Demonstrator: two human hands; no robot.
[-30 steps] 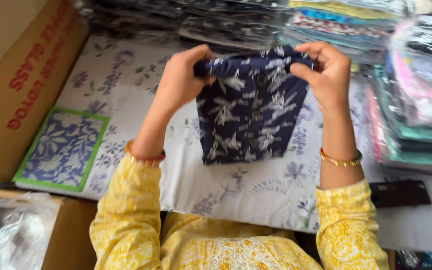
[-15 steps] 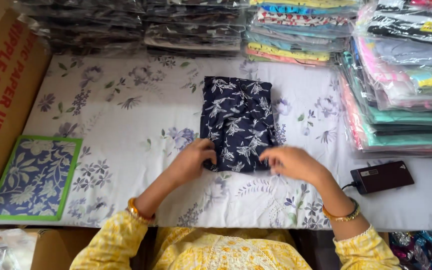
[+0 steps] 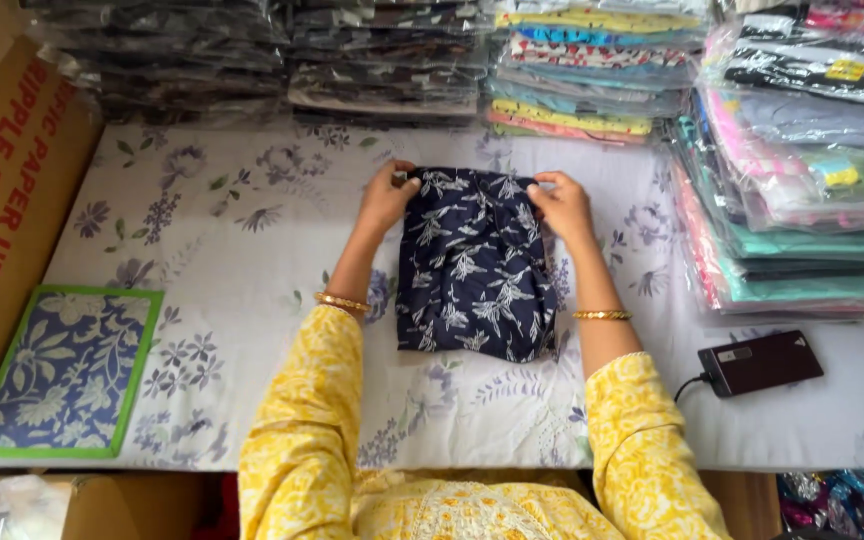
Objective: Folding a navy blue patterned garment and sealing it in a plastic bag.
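At the far edge of the folded navy leaf-print garment (image 3: 474,262), both hands are pinching its top corners: the left hand (image 3: 388,197) is gripping the left corner, the right hand (image 3: 562,205) the right, fingers curled over the cloth. The garment is lying flat on a white floral sheet (image 3: 232,260), between the two forearms in yellow sleeves (image 3: 302,420). Clear plastic bags, each holding a folded garment, are sitting in stacks (image 3: 802,200) along the back and right. A blue floral packet with green border (image 3: 62,370) is lying at the left, a dark small device (image 3: 762,362) at the right.
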